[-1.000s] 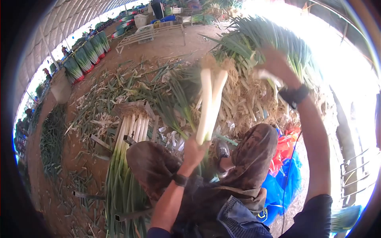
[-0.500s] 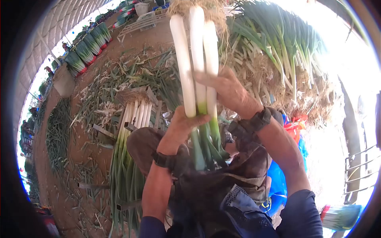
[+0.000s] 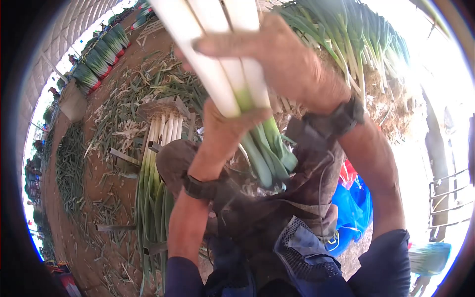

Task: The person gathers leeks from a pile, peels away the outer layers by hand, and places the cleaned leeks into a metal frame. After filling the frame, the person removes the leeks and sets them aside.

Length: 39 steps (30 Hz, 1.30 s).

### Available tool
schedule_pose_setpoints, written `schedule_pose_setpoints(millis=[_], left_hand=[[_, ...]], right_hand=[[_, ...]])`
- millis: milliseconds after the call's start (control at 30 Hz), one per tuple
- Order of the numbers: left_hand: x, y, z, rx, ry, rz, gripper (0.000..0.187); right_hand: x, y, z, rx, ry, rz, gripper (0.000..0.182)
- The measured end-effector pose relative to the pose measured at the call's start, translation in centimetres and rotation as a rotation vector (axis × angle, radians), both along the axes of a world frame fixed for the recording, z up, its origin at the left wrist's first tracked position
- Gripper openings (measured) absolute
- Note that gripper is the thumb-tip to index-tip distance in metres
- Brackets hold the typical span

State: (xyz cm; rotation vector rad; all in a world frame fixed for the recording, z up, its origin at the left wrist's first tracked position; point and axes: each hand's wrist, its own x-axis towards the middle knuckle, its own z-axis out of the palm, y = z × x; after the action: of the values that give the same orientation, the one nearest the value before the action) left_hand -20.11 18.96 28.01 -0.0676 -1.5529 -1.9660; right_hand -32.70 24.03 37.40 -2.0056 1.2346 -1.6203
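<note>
Three thick leeks (image 3: 228, 85) are held up close to the camera, their white shafts leaning to the upper left and their cut green ends hanging over my lap. The root ends are outside the top of the view. My right hand (image 3: 294, 64) is closed across the white shafts, thumb side over the front, slightly blurred. Lower down, my left hand (image 3: 225, 133) wraps around the leeks where white turns to green. Left of my knee, several more leeks (image 3: 161, 148) lie side by side in a metal frame (image 3: 123, 157), roots at the far end.
Uncut leeks (image 3: 356, 44) with roots are heaped at the upper right. Trimmed leaves (image 3: 74, 163) litter the dirt floor on the left. Tied leek bundles (image 3: 101, 67) stand in a row beyond a bucket (image 3: 74, 104). A blue plastic bag (image 3: 355, 213) lies by my right side.
Both hands have raised the leeks nearer the camera and tilted them to the left. The roots, visible before, have passed out of view at the top.
</note>
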Motion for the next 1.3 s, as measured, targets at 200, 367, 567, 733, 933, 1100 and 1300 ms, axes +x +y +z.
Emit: schedule_pose_setpoints(millis=[200, 367, 567, 733, 933, 1100, 1300], left_hand=[[4.3, -5.0, 10.4, -0.346, 0.19, 0.561, 0.037], [15.2, -7.6, 18.4, -0.432, 0.186, 0.869, 0.041], [30.4, -3.5, 23.5, -0.565, 0.198, 1.151, 0.042], [38.2, 2.0, 24.3, -0.59, 0.046, 1.317, 0.042], [36.4, 3.6, 22.4, -0.651, -0.161, 1.421, 0.036], [32.3, 0.7, 20.6, -0.654, -0.234, 1.366, 0.036], [30.1, -2.6, 18.8, -0.702, -0.299, 1.255, 0.033]], right_hand=[[1.1, -3.3, 0.3, -0.079, 0.178, -0.018, 0.09], [-2.5, -7.3, -13.9, 0.224, 0.534, -0.115, 0.061], [-1.7, -12.9, -17.7, 0.4, 0.517, -0.143, 0.053], [4.3, -18.2, -17.6, 0.447, 0.346, 0.039, 0.056], [21.5, -14.9, -8.2, 0.572, -0.166, 0.843, 0.055], [25.9, -12.5, -5.5, 0.539, -0.052, 0.812, 0.035], [21.0, -13.1, -8.0, 0.019, 0.326, 0.41, 0.014]])
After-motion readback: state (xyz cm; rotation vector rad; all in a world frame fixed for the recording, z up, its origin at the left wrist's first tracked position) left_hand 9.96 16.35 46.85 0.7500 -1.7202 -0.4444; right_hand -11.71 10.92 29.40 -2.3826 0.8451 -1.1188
